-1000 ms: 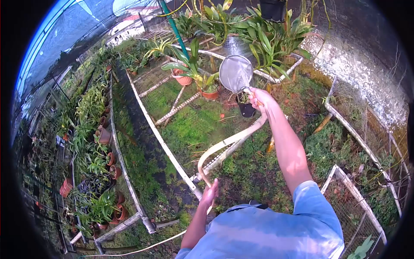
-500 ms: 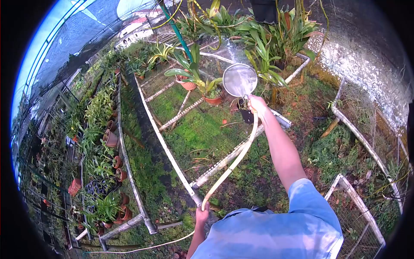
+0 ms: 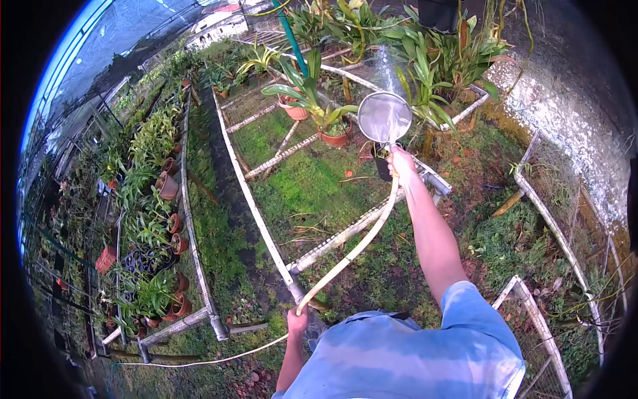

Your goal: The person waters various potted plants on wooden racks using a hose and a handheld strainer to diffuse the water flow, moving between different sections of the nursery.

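Observation:
My right hand (image 3: 401, 161) is stretched forward, closed round the end of a pale yellow hose (image 3: 362, 243). Just beyond the fingers is a round, dark-rimmed watering head (image 3: 385, 118), translucent in the middle, and water (image 3: 385, 66) streams away from its far side. Lower down, my left hand (image 3: 298, 321) grips the same hose beside a pipe joint of the white frame (image 3: 249, 193). Nearest the watering head are an orange pot (image 3: 336, 137) with a leafy plant and a dark pot (image 3: 382, 163), partly hidden behind the right hand.
Plant benches with pipe rails (image 3: 193, 233) and several potted plants line the left. Another potted plant (image 3: 294, 108) stands on the mesh bench ahead. A green pole (image 3: 291, 36) rises there. At right are further pipe frames (image 3: 555, 209) and a mottled wall (image 3: 565, 106). The hose trails across the ground lower left.
The watering head and right hand sit slightly farther right in view, the left hand farther left and a little higher. The surroundings have shifted too, as the camera turned. Water keeps flowing.

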### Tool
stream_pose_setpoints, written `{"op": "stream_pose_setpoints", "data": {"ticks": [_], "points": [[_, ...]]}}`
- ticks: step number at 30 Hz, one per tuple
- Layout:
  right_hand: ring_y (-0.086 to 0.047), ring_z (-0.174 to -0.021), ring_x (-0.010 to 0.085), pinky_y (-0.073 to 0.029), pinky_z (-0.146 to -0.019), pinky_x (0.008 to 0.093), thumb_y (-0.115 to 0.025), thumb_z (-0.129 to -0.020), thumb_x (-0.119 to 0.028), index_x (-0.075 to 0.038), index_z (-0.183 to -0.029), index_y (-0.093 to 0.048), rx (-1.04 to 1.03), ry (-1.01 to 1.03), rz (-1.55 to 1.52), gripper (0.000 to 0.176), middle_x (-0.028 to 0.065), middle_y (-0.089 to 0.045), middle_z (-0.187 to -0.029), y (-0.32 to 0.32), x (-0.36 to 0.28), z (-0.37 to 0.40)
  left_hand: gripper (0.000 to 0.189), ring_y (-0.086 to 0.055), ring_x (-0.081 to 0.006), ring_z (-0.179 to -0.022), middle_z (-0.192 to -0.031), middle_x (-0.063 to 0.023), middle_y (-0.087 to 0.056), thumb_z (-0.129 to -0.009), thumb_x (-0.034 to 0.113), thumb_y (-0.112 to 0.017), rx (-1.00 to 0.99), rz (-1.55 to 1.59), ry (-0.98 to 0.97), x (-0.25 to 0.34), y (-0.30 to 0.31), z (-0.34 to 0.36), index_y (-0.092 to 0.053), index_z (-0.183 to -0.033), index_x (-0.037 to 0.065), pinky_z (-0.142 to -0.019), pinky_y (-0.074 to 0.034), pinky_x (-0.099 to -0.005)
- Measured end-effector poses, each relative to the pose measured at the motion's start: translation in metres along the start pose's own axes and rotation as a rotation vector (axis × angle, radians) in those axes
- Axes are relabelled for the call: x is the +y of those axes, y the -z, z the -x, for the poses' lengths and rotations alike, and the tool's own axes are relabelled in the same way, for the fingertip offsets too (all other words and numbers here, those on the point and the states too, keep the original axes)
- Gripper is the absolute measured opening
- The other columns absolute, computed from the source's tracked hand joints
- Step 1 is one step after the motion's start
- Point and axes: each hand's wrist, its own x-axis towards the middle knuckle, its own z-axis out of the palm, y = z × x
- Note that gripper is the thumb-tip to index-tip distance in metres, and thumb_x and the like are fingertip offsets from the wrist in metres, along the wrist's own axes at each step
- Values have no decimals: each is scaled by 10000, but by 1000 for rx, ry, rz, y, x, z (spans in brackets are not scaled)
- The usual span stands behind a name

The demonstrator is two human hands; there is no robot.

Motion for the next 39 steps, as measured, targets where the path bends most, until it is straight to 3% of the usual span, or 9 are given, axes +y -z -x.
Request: {"op": "stream_pose_setpoints", "data": {"ticks": [3, 6, 11, 15, 27, 31, 39], "points": [[-427, -406, 95, -316, -345, 257, -479, -989, -289, -114, -948, -614, -8, -18, 12, 225, -10, -492, -606, -9, 4, -1, 355, -547, -129, -591, -627, -71, -610, -878, 352, -668, -41, -88, 81, -5, 14, -4, -687, -867, -2, -575, -465, -349], [-422, -406, 96, -312, -345, 262, -470, -989, -293, -113, -960, -614, -5, -6, 64, 233, -12, -485, -603, -13, 0, -8, 371, -548, -132, -593, -635, -97, -627, -865, 379, -687, -57, -79, 5, -20, 24, -8, -693, -880, 8, -578, -465, -363], [-407, -401, 104, -311, -347, 271, -448, -988, -269, -101, -968, -610, -22, 7, 129, 234, -7, -470, -583, -22, 0, -14, 398, -579, -165, -607, -648, -147, -620, -843, 383, -713, -95, -92, -11, -52, 23, -20, -641, -766, 0, -594, -472, -371], [-392, -416, 92, -295, -351, 252, -465, -984, -287, -111, -1040, -623, 1, 2, 148, 243, -13, -477, -611, -19, -2, -19, 380, -595, -177, -610, -647, -150, -622, -836, 362, -714, -87, -97, -56, -43, 19, -16, -635, -748, 1, -592, -479, -372], [-415, -439, 92, -323, -379, 257, -480, -959, -252, -103, -962, -619, -15, -31, 125, 204, -18, -482, -609, -16, 2, -35, 358, -534, -158, -553, -583, -132, -566, -839, 315, -706, -62, -26, -86, -47, 3, -17, -598, -696, 5, -551, -448, -373], [-429, -450, 107, -345, -395, 271, -482, -979, -266, -111, -848, -561, -63, -48, 108, 218, -13, -481, -610, -13, 7, -37, 347, -501, -129, -544, -573, -96, -551, -853, 304, -700, -55, 34, -93, -53, -1, -20, -612, -714, -1, -527, -429, -351], [-432, -442, 113, -347, -389, 272, -497, -983, -271, -106, -824, -572, -3, -57, 45, 241, -9, -481, -594, -17, 12, -38, 291, -464, -75, -523, -577, -8, -549, -894, 273, -675, -89, 48, -17, -24, 19, -12, -661, -776, 8, -486, -392, -289]]}}
